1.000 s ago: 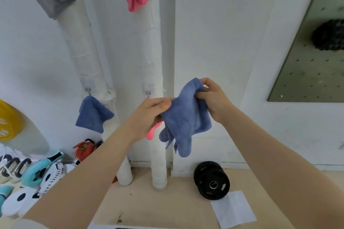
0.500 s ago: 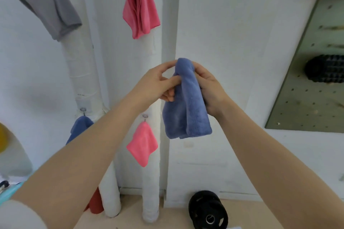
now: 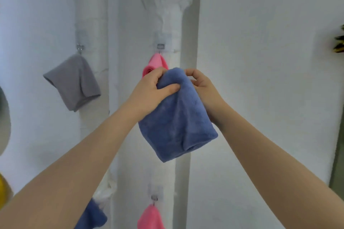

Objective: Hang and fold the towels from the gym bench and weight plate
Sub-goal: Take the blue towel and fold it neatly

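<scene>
Blue towel (image 3: 176, 122) hanging lengthwise, bunched top up

Towels: 2 blue (image 3: 176, 122) (image 3: 93, 215), 2 pink (image 3: 156, 63) (image 3: 149, 217), 1 grey (image 3: 74, 82). Wall hooks: 3 (image 3: 80, 47) (image 3: 160, 46) (image 3: 154, 198). Hands: 2 (image 3: 149, 93) (image 3: 206, 89).

A folded blue towel (image 3: 176, 122) is hanging bunched at its top, draping down in front of a pink towel (image 3: 156, 65) hanging on a hook.
</scene>
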The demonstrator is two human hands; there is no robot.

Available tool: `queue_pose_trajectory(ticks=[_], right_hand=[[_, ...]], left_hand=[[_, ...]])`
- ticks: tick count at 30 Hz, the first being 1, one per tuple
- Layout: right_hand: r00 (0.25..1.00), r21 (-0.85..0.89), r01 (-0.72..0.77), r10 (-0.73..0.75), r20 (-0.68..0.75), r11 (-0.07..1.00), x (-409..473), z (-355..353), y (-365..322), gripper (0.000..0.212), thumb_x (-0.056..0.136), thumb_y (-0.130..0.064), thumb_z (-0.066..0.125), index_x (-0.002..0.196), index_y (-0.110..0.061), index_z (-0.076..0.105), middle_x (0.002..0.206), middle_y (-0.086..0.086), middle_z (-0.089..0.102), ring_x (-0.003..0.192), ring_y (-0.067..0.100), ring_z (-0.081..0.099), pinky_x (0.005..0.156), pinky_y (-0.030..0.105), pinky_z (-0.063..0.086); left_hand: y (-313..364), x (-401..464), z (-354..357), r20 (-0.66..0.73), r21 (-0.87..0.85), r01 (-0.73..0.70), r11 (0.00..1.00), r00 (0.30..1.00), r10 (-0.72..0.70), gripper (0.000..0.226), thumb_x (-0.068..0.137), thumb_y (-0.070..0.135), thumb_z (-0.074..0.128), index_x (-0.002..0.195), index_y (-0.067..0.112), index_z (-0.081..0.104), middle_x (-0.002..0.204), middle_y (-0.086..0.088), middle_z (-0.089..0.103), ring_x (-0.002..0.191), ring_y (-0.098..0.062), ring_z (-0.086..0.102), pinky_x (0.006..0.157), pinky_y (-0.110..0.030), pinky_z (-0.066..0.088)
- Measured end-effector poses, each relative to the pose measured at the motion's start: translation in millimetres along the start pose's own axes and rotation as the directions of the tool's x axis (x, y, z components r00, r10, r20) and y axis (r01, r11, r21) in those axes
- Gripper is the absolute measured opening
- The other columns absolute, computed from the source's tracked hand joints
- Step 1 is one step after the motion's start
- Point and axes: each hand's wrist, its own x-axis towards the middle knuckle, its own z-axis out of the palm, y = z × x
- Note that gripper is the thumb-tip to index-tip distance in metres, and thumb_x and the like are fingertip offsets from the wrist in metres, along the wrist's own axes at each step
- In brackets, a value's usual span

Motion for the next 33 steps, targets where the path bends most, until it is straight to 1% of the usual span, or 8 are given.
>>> queue_pose_trajectory(ticks=[3, 5, 10, 18, 23, 26, 30, 33], right_hand=[[0.997, 0.058, 0.077, -0.077, 0.000, 0.995, 42, -8, -22, 0.012, 0.090, -0.010, 0.056, 0.099, -0.012, 0.048, 0.067, 0.003, 0.058, 0.048, 0.008, 0.050, 0.044, 0.018, 0.043], [0.990, 0.044, 0.134, -0.133, -0.041, 0.990, 69, -12, -33, 0.012, 0.090, -0.014, 0.057, 0.092, -0.016, 0.045, 0.064, 0.000, 0.053, 0.045, 0.007, 0.047, 0.043, 0.019, 0.041], [0.925, -0.284, 0.299, -0.349, -0.148, 0.911, 135, -12, -49, 0.019, 0.086, -0.022, 0.056, 0.076, -0.020, 0.040, 0.064, 0.000, 0.045, 0.057, 0.012, 0.041, 0.056, 0.026, 0.040], [0.768, -0.514, 0.502, -0.631, -0.103, 0.695, 222, -26, -96, 0.011, 0.088, -0.008, 0.046, 0.081, -0.016, 0.043, 0.061, -0.004, 0.046, 0.056, 0.009, 0.040, 0.053, 0.013, 0.037], [0.702, -0.559, 0.598, -0.712, 0.019, 0.574, 273, -30, -112, 0.040, 0.080, 0.005, 0.035, 0.084, -0.022, 0.064, 0.089, -0.004, 0.065, 0.082, 0.009, 0.056, 0.069, 0.002, 0.040], [0.645, -0.634, 0.610, -0.762, 0.048, 0.476, 314, -36, -125, 0.041, 0.084, 0.000, 0.038, 0.100, -0.020, 0.071, 0.106, 0.000, 0.069, 0.097, 0.012, 0.059, 0.089, 0.022, 0.047], [0.607, -0.703, 0.607, -0.787, 0.111, 0.369, 362, -39, -161, 0.031, 0.084, -0.010, 0.048, 0.101, -0.024, 0.070, 0.078, -0.006, 0.060, 0.075, 0.010, 0.053, 0.067, 0.023, 0.044], [0.615, -0.729, 0.588, -0.780, 0.120, 0.351, 397, -36, -182, 0.038, 0.079, -0.011, 0.046, 0.104, -0.027, 0.068, 0.083, 0.000, 0.058, 0.075, 0.020, 0.053, 0.072, 0.039, 0.052]], left_hand=[[15, 45, -14, -0.090, 0.075, -0.091, 0.993, 0.991, 0.097, 0.009, 0.084, 0.025, 0.064, 0.091, 0.023, 0.058, 0.081, 0.014, 0.062, 0.071, 0.008, 0.056, 0.065, -0.005, 0.042], [22, 73, -22, -0.108, 0.092, -0.121, 0.988, 0.986, 0.131, 0.008, 0.088, 0.022, 0.058, 0.095, 0.024, 0.060, 0.088, 0.012, 0.065, 0.081, 0.004, 0.059, 0.077, -0.012, 0.046], [21, 136, -44, -0.068, 0.089, -0.102, 0.991, 0.992, 0.108, 0.021, 0.093, 0.023, 0.048, 0.105, 0.027, 0.064, 0.104, 0.007, 0.069, 0.100, -0.011, 0.064, 0.095, -0.035, 0.049], [34, 225, -80, -0.197, 0.092, -0.160, 0.983, 0.965, 0.175, 0.011, 0.091, 0.013, 0.052, 0.089, 0.019, 0.061, 0.083, 0.003, 0.063, 0.076, -0.008, 0.058, 0.067, -0.018, 0.047], [26, 276, -94, -0.371, 0.187, -0.183, 0.965, 0.896, 0.242, 0.004, 0.092, 0.018, 0.050, 0.089, 0.021, 0.050, 0.084, 0.003, 0.057, 0.080, -0.012, 0.053, 0.066, -0.023, 0.043], [25, 309, -98, -0.421, 0.205, -0.245, 0.948, 0.852, 0.311, 0.014, 0.091, 0.010, 0.045, 0.094, 0.023, 0.040, 0.084, -0.002, 0.055, 0.075, -0.012, 0.051, 0.063, -0.021, 0.041], [43, 357, -102, -0.509, 0.285, -0.313, 0.906, 0.752, 0.420, 0.032, 0.085, -0.001, 0.038, 0.069, 0.026, 0.047, 0.071, 0.011, 0.049, 0.066, -0.002, 0.043, 0.065, -0.017, 0.038], [56, 389, -110, -0.561, 0.331, -0.277, 0.902, 0.711, 0.424, 0.024, 0.085, -0.001, 0.038, 0.078, 0.014, 0.056, 0.072, 0.006, 0.050, 0.061, -0.005, 0.045, 0.056, -0.012, 0.036]])
